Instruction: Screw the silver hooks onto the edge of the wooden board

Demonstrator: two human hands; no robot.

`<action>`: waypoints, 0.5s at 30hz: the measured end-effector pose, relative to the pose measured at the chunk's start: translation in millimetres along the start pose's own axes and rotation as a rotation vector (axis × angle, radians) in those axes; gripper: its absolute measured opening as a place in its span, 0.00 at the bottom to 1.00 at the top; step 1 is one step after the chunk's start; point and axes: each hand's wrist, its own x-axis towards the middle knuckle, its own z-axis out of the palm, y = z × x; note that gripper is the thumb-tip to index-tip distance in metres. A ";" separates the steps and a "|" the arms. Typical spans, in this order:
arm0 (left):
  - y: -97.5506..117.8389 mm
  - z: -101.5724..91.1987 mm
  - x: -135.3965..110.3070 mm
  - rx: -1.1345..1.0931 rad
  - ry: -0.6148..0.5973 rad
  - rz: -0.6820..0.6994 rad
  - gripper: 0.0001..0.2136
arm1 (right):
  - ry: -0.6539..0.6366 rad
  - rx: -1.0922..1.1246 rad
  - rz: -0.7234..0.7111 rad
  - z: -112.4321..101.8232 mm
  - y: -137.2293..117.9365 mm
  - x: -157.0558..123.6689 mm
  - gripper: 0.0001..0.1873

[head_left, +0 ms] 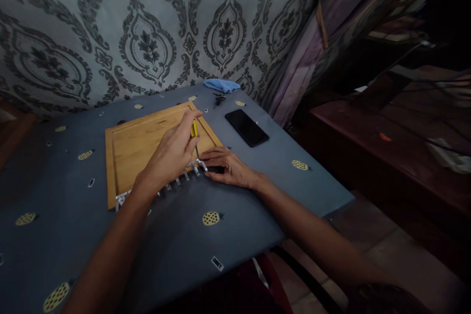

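Observation:
My left hand is closed round a screwdriver with a yellow handle. Its thin shaft points down at the near right corner of a framed wooden panel, which lies flat. Along the panel's near edge runs a metal hook rail with several hooks; my left wrist hides part of it. My right hand holds the rail's right end at that corner, fingertips above and thumb below. Whether a screw sits under the screwdriver's tip is too small to tell.
The panel rests on a blue-grey table printed with pineapples. To its right lies a black phone. Farther back are dark keys and a blue cloth near the patterned wall. A purple curtain hangs beyond the table's right edge.

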 end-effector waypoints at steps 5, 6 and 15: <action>1.3 3.0 -0.1 0.002 -0.050 0.015 0.23 | -0.012 0.000 0.012 0.5 1.4 -0.8 0.15; 2.4 3.5 0.2 0.008 -0.057 0.014 0.23 | -0.013 -0.004 0.014 0.6 1.6 -0.8 0.15; 4.8 10.2 -0.1 0.082 -0.003 0.057 0.17 | 0.001 -0.015 -0.012 1.6 3.0 -1.0 0.15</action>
